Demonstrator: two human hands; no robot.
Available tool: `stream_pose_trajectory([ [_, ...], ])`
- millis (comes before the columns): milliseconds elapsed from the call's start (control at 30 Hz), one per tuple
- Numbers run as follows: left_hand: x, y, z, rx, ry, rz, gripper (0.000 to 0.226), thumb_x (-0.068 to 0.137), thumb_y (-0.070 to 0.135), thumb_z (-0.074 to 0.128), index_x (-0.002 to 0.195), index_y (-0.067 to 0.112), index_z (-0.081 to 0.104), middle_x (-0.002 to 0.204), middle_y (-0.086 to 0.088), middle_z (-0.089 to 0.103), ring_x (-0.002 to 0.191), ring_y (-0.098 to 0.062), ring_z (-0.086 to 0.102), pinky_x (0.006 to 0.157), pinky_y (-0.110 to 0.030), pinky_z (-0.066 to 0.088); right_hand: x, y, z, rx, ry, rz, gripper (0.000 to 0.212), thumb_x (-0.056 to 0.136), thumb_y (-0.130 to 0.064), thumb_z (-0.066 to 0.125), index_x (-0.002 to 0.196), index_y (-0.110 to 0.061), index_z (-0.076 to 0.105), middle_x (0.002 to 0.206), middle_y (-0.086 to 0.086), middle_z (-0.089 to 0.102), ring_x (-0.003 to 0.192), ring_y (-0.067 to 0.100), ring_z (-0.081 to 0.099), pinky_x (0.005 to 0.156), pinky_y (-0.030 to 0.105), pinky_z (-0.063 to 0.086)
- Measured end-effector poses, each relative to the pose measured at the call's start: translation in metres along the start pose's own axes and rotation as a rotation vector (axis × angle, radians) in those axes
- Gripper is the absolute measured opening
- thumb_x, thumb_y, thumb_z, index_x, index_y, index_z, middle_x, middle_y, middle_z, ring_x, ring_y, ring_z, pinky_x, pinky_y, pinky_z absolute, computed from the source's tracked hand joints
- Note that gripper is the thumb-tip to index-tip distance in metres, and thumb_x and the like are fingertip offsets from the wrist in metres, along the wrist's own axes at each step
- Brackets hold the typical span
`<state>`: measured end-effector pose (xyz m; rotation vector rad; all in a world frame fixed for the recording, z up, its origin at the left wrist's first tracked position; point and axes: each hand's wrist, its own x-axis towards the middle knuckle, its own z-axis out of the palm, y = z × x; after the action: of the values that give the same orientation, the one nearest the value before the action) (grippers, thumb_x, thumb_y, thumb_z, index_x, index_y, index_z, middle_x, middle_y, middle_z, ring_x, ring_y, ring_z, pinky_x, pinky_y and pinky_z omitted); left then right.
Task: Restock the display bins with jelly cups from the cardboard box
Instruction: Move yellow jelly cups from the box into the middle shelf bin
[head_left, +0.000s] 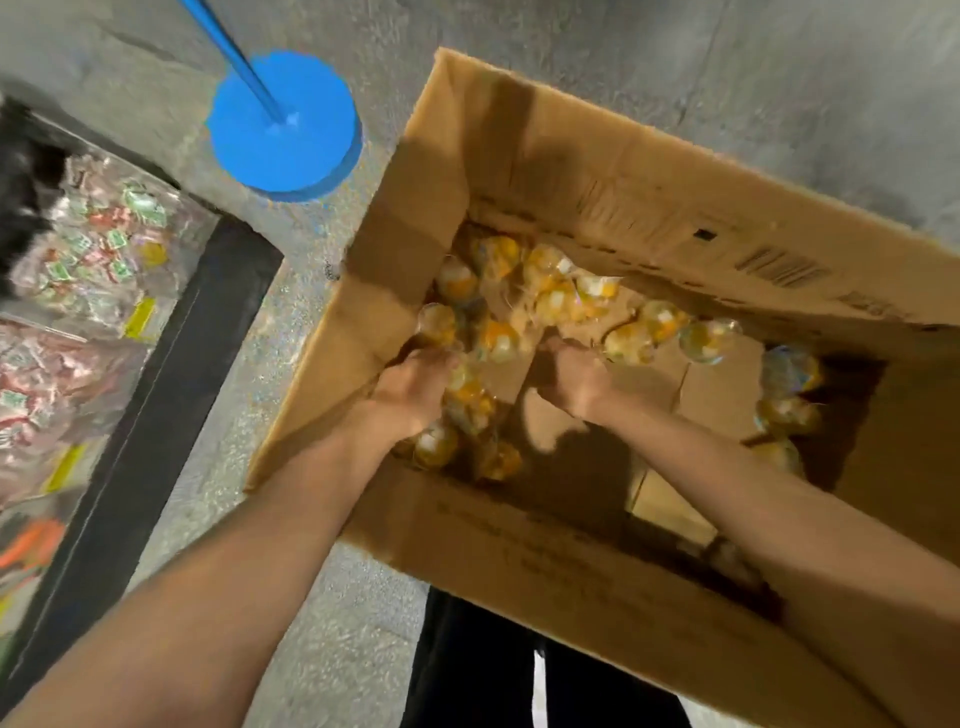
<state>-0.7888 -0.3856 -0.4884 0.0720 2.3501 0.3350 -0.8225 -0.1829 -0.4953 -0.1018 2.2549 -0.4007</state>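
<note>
Both hands reach into the box (545, 171): left hand (410, 389) and right hand (574, 379) each grasp jelly cups (550, 296)

Both arms extended, left hand (410, 387) & right hand (574, 379) knuckles-up

We see warm, fairly bright light from above; the open brown cardboard box (597, 218) has dark shadow along its inner walls and under the forearms. Motion blur smears the orange-yellow clear jelly cups (498, 338) and the wrapped sweets in the display bins (88, 270) at left. Wide-angle distortion bends the edges.
</note>
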Motion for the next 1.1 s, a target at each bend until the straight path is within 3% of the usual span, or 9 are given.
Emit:
stream_pose_trajectory([
  [133, 0.029, 0.003, 0.016, 0.240, 0.015, 0.155, 0.067, 0.089, 0.000, 0.051, 0.148, 0.015, 0.024, 0.155, -0.004, 0.021, 0.143, -0.025, 0.019, 0.113, -0.037, 0.030, 0.039, -0.010, 0.032, -0.053, 0.050, -0.111, 0.069, 0.089, -0.009, 0.058, 0.148, -0.007, 0.024, 0.149, 0.016, 0.030, 0.136, 0.032, 0.033, 0.109, 0.033, 0.032],
  [233, 0.040, -0.006, 0.033, 0.191, 0.013, 0.141, 0.066, 0.088, -0.001, 0.048, 0.146, 0.026, 0.030, 0.156, 0.002, 0.018, 0.142, -0.024, 0.017, 0.114, -0.035, 0.027, 0.062, -0.013, 0.041, -0.163, 0.106, -0.243, 0.085, 0.088, 0.003, 0.055, 0.153, -0.021, 0.005, 0.159, 0.009, 0.008, 0.146, 0.026, 0.011, 0.115, 0.028, 0.023],
  [433, 0.045, -0.023, 0.052, 0.248, 0.094, 0.055, 0.081, 0.083, -0.002, 0.055, 0.148, 0.033, 0.023, 0.154, -0.004, 0.014, 0.135, -0.030, 0.021, 0.108, -0.038, 0.035, 0.081, -0.015, 0.049, -0.368, 0.143, -0.274, 0.080, 0.084, -0.009, 0.063, 0.148, -0.024, 0.018, 0.145, 0.012, 0.028, 0.135, 0.032, 0.032, 0.104, 0.041, 0.035],
  [567, 0.054, -0.014, 0.058, 0.439, 0.164, 0.038, 0.068, 0.090, 0.021, 0.060, 0.148, 0.027, 0.026, 0.153, -0.013, 0.020, 0.140, -0.033, 0.016, 0.117, -0.042, 0.009, 0.080, -0.016, 0.056, -0.158, 0.257, -0.236, 0.051, 0.084, -0.004, 0.058, 0.129, -0.016, 0.039, 0.131, 0.007, 0.038, 0.119, 0.026, 0.042, 0.089, 0.034, 0.046],
  [633, 0.062, -0.008, 0.061, 0.408, 0.186, 0.046, 0.054, 0.096, 0.023, 0.047, 0.147, 0.018, 0.029, 0.154, -0.013, 0.023, 0.142, -0.033, 0.016, 0.117, -0.043, 0.005, 0.073, -0.006, 0.058, -0.024, 0.288, -0.222, 0.046, 0.085, -0.005, 0.060, 0.126, -0.011, 0.041, 0.127, 0.007, 0.040, 0.113, 0.024, 0.046, 0.082, 0.029, 0.046],
  [733, 0.068, -0.007, 0.065, 0.433, 0.155, 0.239, 0.044, 0.100, 0.017, 0.024, 0.142, 0.005, 0.036, 0.148, -0.014, 0.034, 0.137, -0.030, 0.028, 0.111, -0.041, 0.016, 0.051, 0.014, 0.052, 0.196, 0.289, -0.170, 0.058, 0.081, -0.006, 0.067, 0.129, -0.010, 0.034, 0.130, 0.012, 0.041, 0.099, 0.027, 0.058, 0.072, 0.029, 0.049],
  [800, 0.069, -0.008, 0.068, 0.424, 0.083, 0.291, 0.040, 0.101, 0.015, 0.028, 0.137, 0.003, 0.041, 0.142, -0.013, 0.040, 0.132, -0.028, 0.032, 0.108, -0.037, 0.015, 0.032, 0.025, 0.047, 0.278, 0.277, -0.133, 0.073, 0.077, -0.002, 0.070, 0.137, -0.012, 0.031, 0.135, 0.012, 0.037, 0.104, 0.028, 0.057, 0.089, 0.034, 0.051],
  [933, 0.067, -0.004, 0.050, 0.319, 0.073, 0.074, 0.043, 0.097, 0.013, 0.044, 0.137, 0.003, 0.037, 0.142, -0.015, 0.038, 0.131, -0.030, 0.033, 0.106, -0.036, 0.028, -0.011, 0.042, 0.033, 0.430, 0.339, -0.093, 0.085, 0.070, -0.004, 0.078, 0.142, -0.010, 0.032, 0.132, 0.008, 0.040, 0.120, 0.017, 0.044, 0.101, 0.018, 0.034],
  [1100, 0.019, 0.043, 0.006, -0.316, 0.277, 0.263, 0.067, 0.076, 0.017, 0.076, 0.135, 0.010, 0.046, 0.129, 0.000, 0.046, 0.121, -0.018, 0.041, 0.101, -0.019, 0.029, -0.088, 0.058, 0.001, 0.565, 0.551, -0.071, 0.071, 0.062, -0.004, 0.083, 0.124, -0.004, 0.048, 0.116, 0.005, 0.046, 0.109, 0.020, 0.049, 0.082, 0.012, 0.032],
])
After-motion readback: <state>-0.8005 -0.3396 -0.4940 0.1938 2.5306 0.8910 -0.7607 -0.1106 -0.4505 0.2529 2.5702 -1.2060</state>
